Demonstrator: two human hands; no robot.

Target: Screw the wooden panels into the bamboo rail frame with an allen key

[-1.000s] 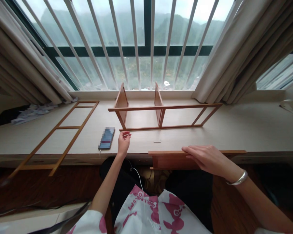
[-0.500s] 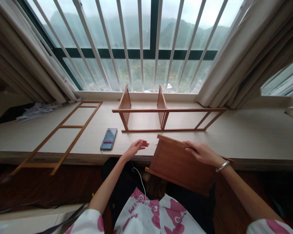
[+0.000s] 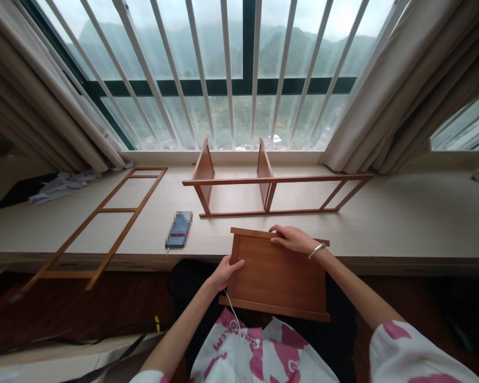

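Note:
A brown wooden panel (image 3: 279,279) with a rail along its top and bottom edges lies tilted over my lap. My left hand (image 3: 225,272) grips its left edge, thumb on the face. On its top rail rests my right hand (image 3: 293,239), fingers curled over the edge. Just beyond, on the pale sill, stands a partly built wooden rack (image 3: 319,181) on its side, with two panels (image 3: 203,162) rising from its left half. To the left lies a separate ladder-shaped wooden frame (image 3: 117,210), its lower end jutting past the sill's edge.
A phone (image 3: 179,230), blurred out, lies on the sill (image 3: 415,223) between the loose frame and the rack. Curtains (image 3: 379,90) hang on both sides of the barred window. White crumpled material (image 3: 64,186) sits at the far left. A white cable (image 3: 232,306) runs down my front.
My left hand has come onto the panel's left edge. The panel has swung left and more level in front of me, and my right hand has moved left with it.

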